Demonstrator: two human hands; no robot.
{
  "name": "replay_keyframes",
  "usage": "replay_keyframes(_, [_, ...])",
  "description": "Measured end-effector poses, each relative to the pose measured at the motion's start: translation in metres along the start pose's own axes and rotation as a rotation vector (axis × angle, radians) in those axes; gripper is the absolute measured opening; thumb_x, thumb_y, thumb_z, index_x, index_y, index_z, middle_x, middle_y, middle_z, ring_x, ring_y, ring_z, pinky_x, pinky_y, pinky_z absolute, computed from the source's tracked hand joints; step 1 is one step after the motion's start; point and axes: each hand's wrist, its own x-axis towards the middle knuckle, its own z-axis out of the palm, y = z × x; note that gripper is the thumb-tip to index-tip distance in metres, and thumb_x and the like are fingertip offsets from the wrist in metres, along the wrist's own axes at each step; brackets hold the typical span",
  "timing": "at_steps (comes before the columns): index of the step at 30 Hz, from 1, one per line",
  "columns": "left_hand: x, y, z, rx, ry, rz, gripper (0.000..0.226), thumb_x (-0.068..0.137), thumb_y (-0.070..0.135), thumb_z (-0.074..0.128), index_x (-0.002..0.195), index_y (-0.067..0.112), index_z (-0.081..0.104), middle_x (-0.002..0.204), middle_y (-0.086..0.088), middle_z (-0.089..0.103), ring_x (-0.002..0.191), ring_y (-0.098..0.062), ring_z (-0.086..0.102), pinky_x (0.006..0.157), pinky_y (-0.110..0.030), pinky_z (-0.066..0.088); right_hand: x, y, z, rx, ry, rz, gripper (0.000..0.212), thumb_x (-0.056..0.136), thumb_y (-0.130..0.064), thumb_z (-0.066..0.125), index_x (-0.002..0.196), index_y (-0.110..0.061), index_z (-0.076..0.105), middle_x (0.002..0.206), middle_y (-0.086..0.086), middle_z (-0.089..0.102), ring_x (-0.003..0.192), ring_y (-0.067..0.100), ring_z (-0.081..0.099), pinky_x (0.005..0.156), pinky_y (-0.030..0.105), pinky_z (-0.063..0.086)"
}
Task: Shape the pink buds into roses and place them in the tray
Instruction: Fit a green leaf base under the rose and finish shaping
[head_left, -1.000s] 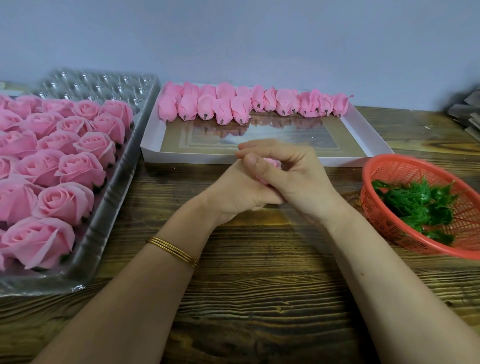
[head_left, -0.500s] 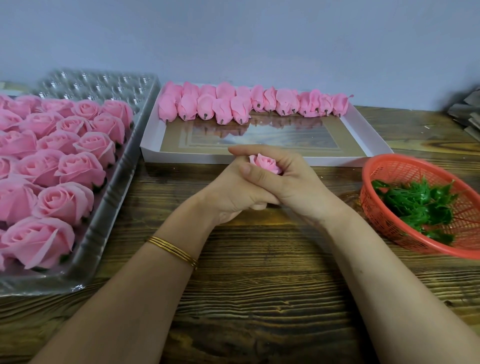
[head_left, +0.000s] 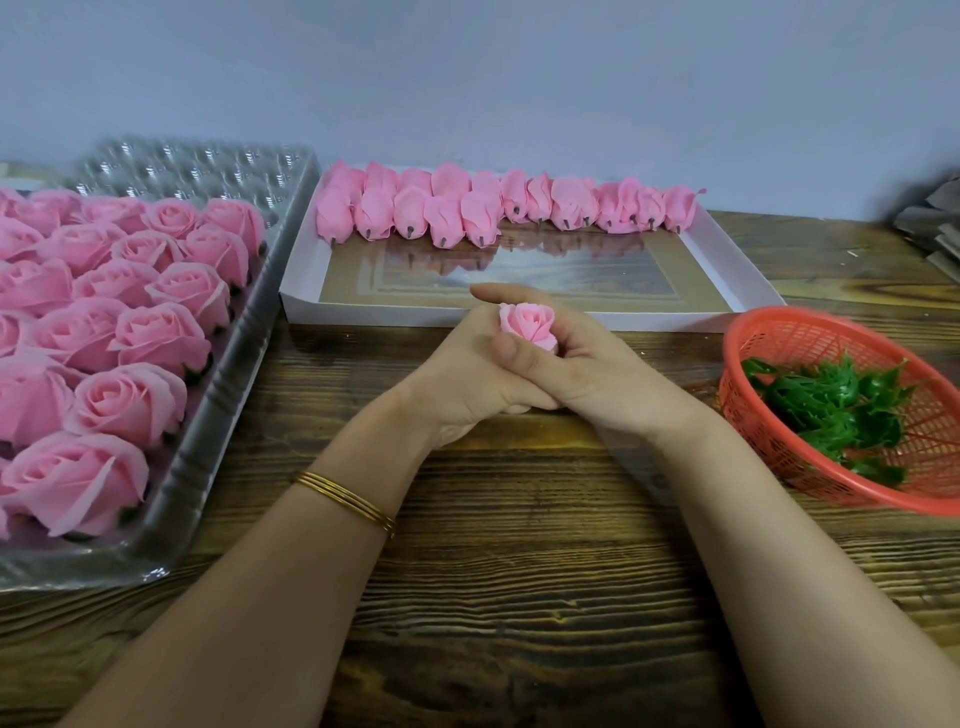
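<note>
A small pink bud (head_left: 529, 325) with its petals partly opened sits between both hands at the middle of the wooden table. My left hand (head_left: 457, 374) and my right hand (head_left: 582, 364) are clasped together around its base, fingers curled, the right thumb lying across the left hand. On the left, the clear plastic tray (head_left: 208, 426) holds several finished pink roses (head_left: 127, 405). Its far rows of cups are bare. Several closed pink buds (head_left: 483, 210) lie in a row at the back of the white box (head_left: 545, 314).
A red plastic basket (head_left: 769, 338) with green leaf pieces (head_left: 831, 410) stands at the right, close to my right forearm. Grey stacked material (head_left: 930, 234) lies at the far right edge. A pale wall runs behind the table.
The bud was hidden inside my clasped hands; it has risen above the fingers and its petals have spread wider. Hands stayed in the same place.
</note>
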Motion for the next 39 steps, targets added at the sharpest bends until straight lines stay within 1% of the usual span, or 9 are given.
replay_keyframes(5, [-0.001,0.0,-0.002,0.001,-0.031,0.016,0.031,0.064,-0.021,0.071,0.092,-0.016,0.057,0.083,-0.018,0.058,0.082,-0.023,0.062,0.069,-0.03,0.054,-0.001,0.003,-0.006,0.215,-0.069,0.038,0.074,0.057,-0.057,0.084,0.123,-0.032,0.062,0.119,0.008,0.066,0.122,0.027,0.058,0.105,0.042,0.045])
replay_keyframes(10, [0.0,0.002,-0.002,-0.024,-0.044,-0.005,0.036,0.063,-0.02,0.073,0.094,-0.021,0.056,0.086,-0.034,0.057,0.083,-0.032,0.058,0.075,-0.043,0.051,-0.004,0.001,-0.016,0.433,-0.159,0.077,0.086,0.052,-0.03,0.094,0.129,-0.017,0.057,0.111,0.007,0.066,0.109,0.023,0.061,0.092,0.033,0.052])
replay_keyframes(12, [0.0,0.001,-0.001,-0.03,-0.051,-0.025,0.021,0.065,-0.022,0.069,0.081,-0.015,0.056,0.072,-0.025,0.052,0.07,-0.029,0.051,0.064,-0.037,0.043,-0.006,-0.004,-0.02,0.514,-0.106,0.058,0.076,0.063,-0.014,0.087,0.131,-0.011,0.054,0.114,0.012,0.063,0.105,0.028,0.056,0.089,0.037,0.049])
replay_keyframes(14, [0.001,-0.001,-0.001,-0.02,-0.05,-0.03,0.035,0.067,-0.023,0.068,0.061,0.007,0.051,0.059,-0.009,0.042,0.056,-0.018,0.041,0.054,-0.029,0.034,-0.006,-0.009,-0.022,0.559,-0.002,0.014,0.056,0.074,-0.005,0.07,0.128,-0.007,0.055,0.124,0.017,0.057,0.109,0.028,0.052,0.092,0.039,0.043])
replay_keyframes(17, [0.002,-0.001,-0.001,-0.001,-0.09,-0.031,0.039,0.067,-0.021,0.07,0.06,0.009,0.045,0.056,-0.002,0.037,0.053,-0.013,0.036,0.051,-0.025,0.033,-0.006,-0.013,-0.022,0.595,0.029,-0.085,0.045,0.063,-0.008,0.081,0.106,-0.007,0.066,0.122,0.016,0.058,0.109,0.024,0.053,0.092,0.033,0.043])
replay_keyframes(20, [0.001,0.0,-0.001,0.012,-0.148,-0.038,0.036,0.065,-0.015,0.071,0.062,0.011,0.046,0.055,0.0,0.038,0.052,-0.014,0.037,0.048,-0.022,0.033,-0.006,-0.013,-0.016,0.505,0.025,-0.097,0.019,0.072,0.005,0.066,0.087,-0.007,0.071,0.115,0.012,0.066,0.11,0.018,0.061,0.09,0.029,0.049])
replay_keyframes(26, [0.001,-0.002,0.004,0.0,-0.151,-0.049,0.039,0.058,-0.009,0.07,0.052,0.027,0.055,0.054,0.002,0.042,0.053,-0.013,0.04,0.052,-0.027,0.033,-0.006,-0.01,-0.009,0.319,-0.017,-0.097,0.015,0.069,0.004,0.064,0.08,-0.006,0.069,0.113,0.011,0.067,0.11,0.016,0.062,0.095,0.031,0.05])
replay_keyframes(31, [-0.001,-0.003,0.003,-0.02,-0.118,-0.077,0.026,0.057,-0.01,0.069,0.079,-0.009,0.055,0.069,-0.013,0.045,0.07,-0.026,0.045,0.066,-0.04,0.04,-0.006,-0.008,-0.009,0.273,-0.044,-0.085,0.019,0.07,0.003,0.067,0.088,-0.004,0.068,0.117,0.011,0.065,0.111,0.013,0.062,0.096,0.029,0.049])
replay_keyframes(39, [-0.003,0.004,0.003,-0.106,-0.084,-0.115,0.03,0.062,-0.02,0.067,0.088,-0.019,0.052,0.083,-0.019,0.047,0.08,-0.035,0.047,0.069,-0.04,0.037,-0.002,0.0,-0.006,0.373,-0.107,-0.098,0.029,0.075,-0.002,0.073,0.098,-0.019,0.078,0.097,-0.002,0.071,0.096,0.011,0.064,0.083,0.024,0.052])
